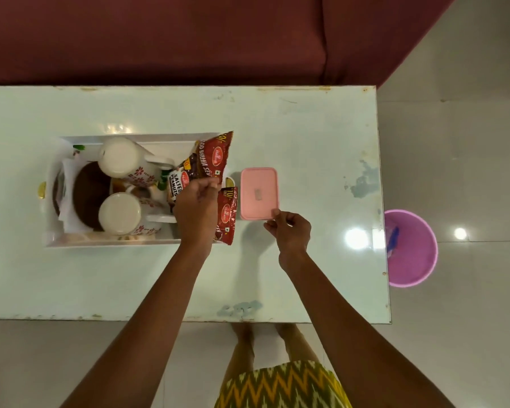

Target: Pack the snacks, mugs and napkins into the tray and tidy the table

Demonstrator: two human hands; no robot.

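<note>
A white tray [109, 243] on the table holds two white flowered mugs [121, 156] [120, 214], a brown plate [89, 195] and white napkins [68, 178]. At the tray's right end, my left hand [196, 207] pinches the bottom edge of a red snack packet [215, 159] that leans over the rim. A salted-peanuts packet [175, 187] and another red packet [227, 219] lie beside it. My right hand [290, 231] touches the near corner of a pink lidded box [259, 193] just right of the tray.
The glass-topped table [306, 136] has worn edges. A maroon sofa [189, 36] runs along the far side. A pink bucket [411, 248] stands on the floor past the table's right end. My feet show under the near edge.
</note>
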